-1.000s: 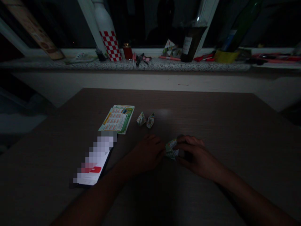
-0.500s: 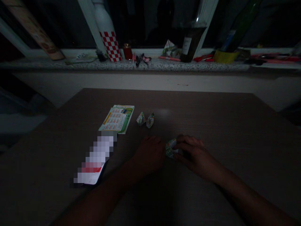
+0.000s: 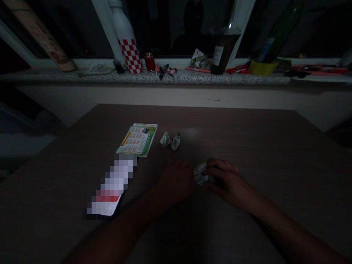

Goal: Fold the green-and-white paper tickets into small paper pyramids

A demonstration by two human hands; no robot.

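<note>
A small folded piece of printed paper [image 3: 201, 173] lies between my hands, low over the table. My right hand [image 3: 224, 178] grips its right side, thumb below and fingers above. My left hand [image 3: 177, 179] is closed at the paper's left edge; its fingertips are hidden behind the back of the hand, and the light is dim. Just beyond my hands stand two small folded paper shapes [image 3: 165, 139] with pointed tips, side by side. Left of them is a stack of printed calendar sheets [image 3: 137, 140]. Nearer to me lies a phone [image 3: 111, 211] with a blurred bright screen.
The brown table [image 3: 261, 146] meets a white wall below a granite sill [image 3: 187, 77]. On the sill stand a red-and-white checkered bottle [image 3: 131, 55], a red jar [image 3: 150, 62], a dark labelled cup [image 3: 222, 55], a green bottle [image 3: 283, 29] and another folded paper [image 3: 198, 58].
Almost nothing differs. My hands keep their places at the folded paper, and the whole view has shifted very slightly.
</note>
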